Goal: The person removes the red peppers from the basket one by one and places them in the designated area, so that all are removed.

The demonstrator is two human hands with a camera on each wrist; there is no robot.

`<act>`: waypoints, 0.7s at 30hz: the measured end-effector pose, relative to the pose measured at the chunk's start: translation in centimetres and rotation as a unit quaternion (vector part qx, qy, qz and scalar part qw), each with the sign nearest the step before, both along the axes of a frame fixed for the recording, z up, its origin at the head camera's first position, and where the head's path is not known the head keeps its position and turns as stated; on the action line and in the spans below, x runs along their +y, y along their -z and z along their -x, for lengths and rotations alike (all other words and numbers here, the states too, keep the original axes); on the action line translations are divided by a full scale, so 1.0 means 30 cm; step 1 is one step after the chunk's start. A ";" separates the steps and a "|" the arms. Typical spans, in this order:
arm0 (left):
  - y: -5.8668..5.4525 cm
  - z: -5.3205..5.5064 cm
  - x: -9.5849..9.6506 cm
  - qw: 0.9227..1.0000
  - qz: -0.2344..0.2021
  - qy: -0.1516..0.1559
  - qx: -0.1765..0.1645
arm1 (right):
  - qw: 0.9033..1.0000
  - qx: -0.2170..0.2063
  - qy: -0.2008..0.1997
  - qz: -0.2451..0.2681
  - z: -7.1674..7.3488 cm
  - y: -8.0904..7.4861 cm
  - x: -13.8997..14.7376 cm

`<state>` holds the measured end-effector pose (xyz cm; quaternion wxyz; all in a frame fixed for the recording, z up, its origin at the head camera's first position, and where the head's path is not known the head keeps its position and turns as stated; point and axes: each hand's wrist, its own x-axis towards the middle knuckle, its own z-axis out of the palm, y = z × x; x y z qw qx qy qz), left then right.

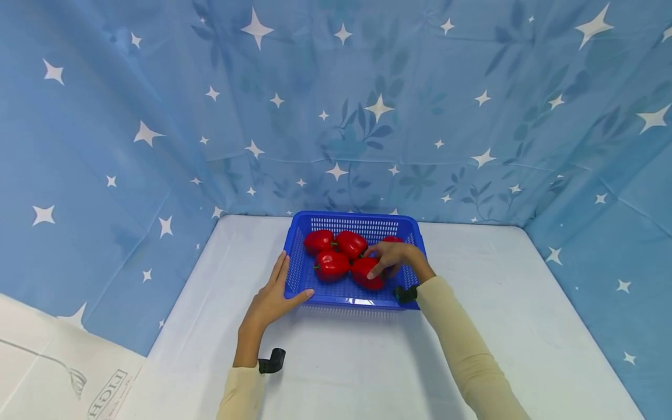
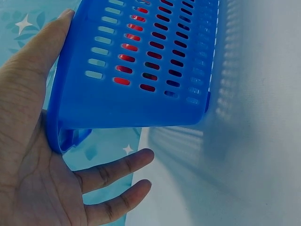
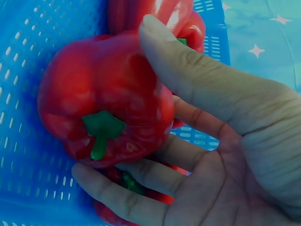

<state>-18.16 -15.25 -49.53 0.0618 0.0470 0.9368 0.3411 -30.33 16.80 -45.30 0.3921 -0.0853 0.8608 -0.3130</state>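
A blue plastic basket [image 1: 336, 301] with slotted walls holds several red bell peppers. My left hand [image 1: 270, 300] rests at its near left corner, thumb along the front rim and fingers by the left side. In the left wrist view, the basket corner [image 2: 141, 110] sits against the palm, with two fingers extended beneath the rim. Inside the basket, my right hand [image 1: 391, 254] grips a red bell pepper [image 1: 364, 274] at the near right. The right wrist view shows the thumb over this pepper [image 3: 103, 89] and fingers curved round its side, its green stem facing the camera.
Other red peppers lie in the basket: one at the far left [image 1: 318, 241], one beside it [image 1: 351, 244], one at the near left [image 1: 332, 266] and one partly hidden behind the right hand [image 1: 392, 239]. The white table [image 1: 346, 361] meets a blue star-patterned curtain [image 1: 336, 116].
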 end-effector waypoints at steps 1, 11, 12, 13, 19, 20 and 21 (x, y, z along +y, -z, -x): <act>0.000 -0.001 0.000 1.000 -0.001 0.000 0.000 | 1.000 -0.005 0.001 -0.002 0.000 0.001 -0.001; 0.002 -0.001 0.002 1.000 -0.002 0.000 -0.001 | 0.999 -0.030 0.010 -0.008 -0.003 0.006 -0.007; 0.002 -0.001 0.002 1.000 -0.002 -0.001 -0.002 | 1.000 -0.029 0.008 -0.008 -0.004 0.006 -0.005; 0.003 -0.002 0.002 1.000 -0.001 -0.001 -0.002 | 1.000 -0.026 0.002 -0.009 -0.005 0.007 -0.003; 0.001 -0.002 0.004 1.000 -0.001 -0.002 0.000 | 1.000 -0.014 -0.013 0.001 -0.013 -0.005 0.010; 0.001 -0.002 0.004 1.000 -0.002 -0.002 0.000 | 1.000 -0.014 -0.011 0.004 -0.014 -0.010 0.013; 0.000 -0.002 0.004 1.000 -0.002 -0.002 0.001 | 1.000 -0.014 -0.010 0.009 -0.014 -0.014 0.015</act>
